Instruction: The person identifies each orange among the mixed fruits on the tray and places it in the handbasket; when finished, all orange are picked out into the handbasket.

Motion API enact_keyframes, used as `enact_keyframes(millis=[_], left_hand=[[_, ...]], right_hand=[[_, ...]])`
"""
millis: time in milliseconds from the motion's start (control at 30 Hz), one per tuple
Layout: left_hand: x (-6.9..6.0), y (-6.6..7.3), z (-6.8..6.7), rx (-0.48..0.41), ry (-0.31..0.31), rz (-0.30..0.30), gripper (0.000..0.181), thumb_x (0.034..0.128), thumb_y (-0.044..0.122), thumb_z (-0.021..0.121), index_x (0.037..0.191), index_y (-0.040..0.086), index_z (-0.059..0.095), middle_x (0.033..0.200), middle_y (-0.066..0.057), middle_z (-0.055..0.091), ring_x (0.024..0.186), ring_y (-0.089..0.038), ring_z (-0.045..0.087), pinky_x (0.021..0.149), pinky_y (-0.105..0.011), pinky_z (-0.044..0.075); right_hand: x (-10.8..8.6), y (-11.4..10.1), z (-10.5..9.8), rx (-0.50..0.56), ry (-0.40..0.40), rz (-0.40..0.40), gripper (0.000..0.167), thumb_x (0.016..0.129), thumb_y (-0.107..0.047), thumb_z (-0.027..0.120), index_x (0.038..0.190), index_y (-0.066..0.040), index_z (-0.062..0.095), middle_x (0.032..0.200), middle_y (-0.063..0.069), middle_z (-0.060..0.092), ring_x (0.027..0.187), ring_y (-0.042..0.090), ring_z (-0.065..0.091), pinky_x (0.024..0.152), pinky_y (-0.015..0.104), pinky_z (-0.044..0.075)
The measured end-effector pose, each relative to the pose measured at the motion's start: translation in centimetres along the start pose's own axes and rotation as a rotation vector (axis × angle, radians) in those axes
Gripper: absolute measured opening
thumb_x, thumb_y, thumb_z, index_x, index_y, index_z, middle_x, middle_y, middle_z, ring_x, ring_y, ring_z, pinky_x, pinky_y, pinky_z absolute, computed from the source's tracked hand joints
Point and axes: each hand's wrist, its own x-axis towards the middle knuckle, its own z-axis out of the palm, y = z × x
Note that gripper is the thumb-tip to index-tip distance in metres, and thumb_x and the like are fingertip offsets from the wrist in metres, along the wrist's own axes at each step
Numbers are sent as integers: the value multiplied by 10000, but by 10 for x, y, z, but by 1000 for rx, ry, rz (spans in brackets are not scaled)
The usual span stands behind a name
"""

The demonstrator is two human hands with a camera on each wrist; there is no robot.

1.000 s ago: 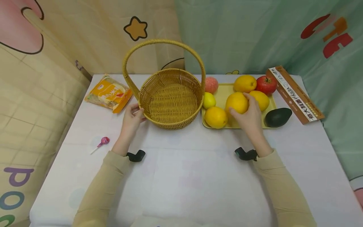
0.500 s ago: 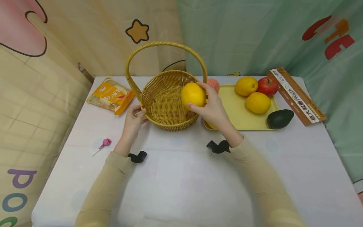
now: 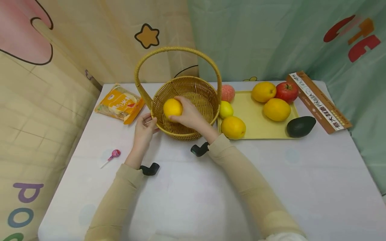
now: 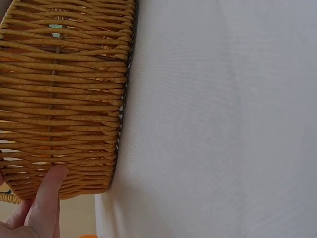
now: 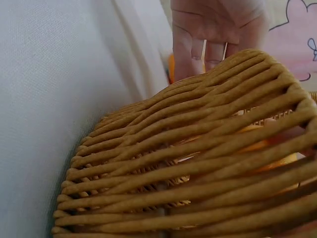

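Observation:
In the head view my right hand (image 3: 190,115) holds a round yellow-orange fruit (image 3: 173,107) inside the left part of the wicker basket (image 3: 205,103), thumb and fingers around it. My left hand (image 3: 144,130) grips the basket's left front rim. The left wrist view has fingers of my left hand (image 4: 47,201) against the woven side (image 4: 64,109). Through the weave (image 5: 163,168) in the right wrist view, the orange fruit shows partly, and a hand (image 5: 218,29) is beyond the rim. Whether the fruit touches the basket floor cannot be told.
Right of the basket, a yellow tray (image 3: 253,124) bears several yellow fruits and a red apple (image 3: 287,92); a dark avocado (image 3: 301,127) lies at its corner. A pink ball (image 3: 227,93) is by the basket. A pasta box (image 3: 319,102), orange packet (image 3: 120,103) and lollipop (image 3: 115,153) lie outward.
My right hand has carried the yellow-orange fruit left, from the tray over the basket's right side and into its left part. My left hand has stayed at the rim.

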Motion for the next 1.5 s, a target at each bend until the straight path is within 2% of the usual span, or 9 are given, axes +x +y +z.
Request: enact_keyframes(millis=[200, 433, 600, 733, 867, 967, 1167, 1367, 1500], left_hand=[[0, -1, 2, -6, -5, 0, 492, 1028, 202, 521, 1462, 53, 342, 1427, -143, 468, 1215, -262, 576, 850, -220, 587], [-2, 1, 2, -14, -3, 11, 487, 1029, 205, 516, 1458, 49, 347, 1418, -148, 462, 1192, -240, 576, 826, -212, 591], [-2, 1, 1, -7, 15, 11, 476, 1024, 193, 524, 1448, 44, 365, 1397, -148, 479, 1138, -202, 587, 834, -243, 595], [-1, 2, 1, -9, 10, 18, 478, 1025, 195, 523, 1450, 45, 364, 1399, -151, 476, 1144, -207, 584, 867, -275, 591], [-1, 1, 1, -4, 2, 13, 485, 1027, 206, 521, 1457, 58, 355, 1406, -139, 473, 1176, -223, 579, 850, -239, 590], [-1, 0, 0, -3, 1, 12, 485, 1027, 208, 520, 1457, 59, 351, 1399, -135, 474, 1177, -226, 577, 803, -187, 588], [-1, -1, 1, -3, 8, 25, 486, 1027, 199, 517, 1455, 38, 350, 1393, -153, 472, 1161, -231, 578, 751, -146, 581], [-1, -1, 1, 1, 9, 23, 476, 1026, 193, 519, 1447, 39, 358, 1371, -146, 475, 1137, -214, 585, 760, -159, 585], [-2, 1, 0, 4, 3, 22, 478, 1026, 204, 519, 1447, 43, 358, 1373, -140, 470, 1132, -195, 586, 796, -188, 591]], right_hand=[[12, -1, 10, -53, -57, 14, 810, 849, -274, 767, 1509, -100, 330, 1519, 113, 405, 1329, 277, 460, 1119, 438, 431], [14, 0, 18, -102, -96, 29, 820, 851, -289, 780, 1511, -85, 340, 1553, 105, 372, 1380, 270, 422, 1174, 425, 372], [12, -2, 16, -123, -117, 28, 839, 851, -318, 779, 1527, -105, 329, 1567, 103, 360, 1405, 270, 396, 1187, 432, 351], [6, -6, 7, -111, -121, 40, 817, 859, -312, 770, 1526, -115, 341, 1576, 93, 353, 1427, 267, 372, 1200, 429, 332], [-10, -10, -11, -90, -100, 22, 698, 893, -328, 730, 1490, -147, 416, 1544, 63, 411, 1415, 253, 394, 1190, 420, 349], [-30, -11, -29, -59, -58, -29, 587, 920, -340, 695, 1442, -168, 489, 1489, 41, 485, 1366, 248, 456, 1149, 423, 405], [-71, 1, -66, 78, 61, -123, 461, 930, -259, 693, 1350, -110, 574, 1370, 35, 587, 1254, 219, 554, 1086, 388, 477], [-104, 30, -96, 104, 185, -95, 420, 920, -215, 708, 1308, -88, 609, 1319, 90, 622, 1213, 246, 583, 1063, 439, 496], [-118, 52, -110, 98, 232, -54, 418, 922, -212, 705, 1301, -67, 606, 1314, 117, 622, 1234, 263, 572, 1074, 473, 480]])
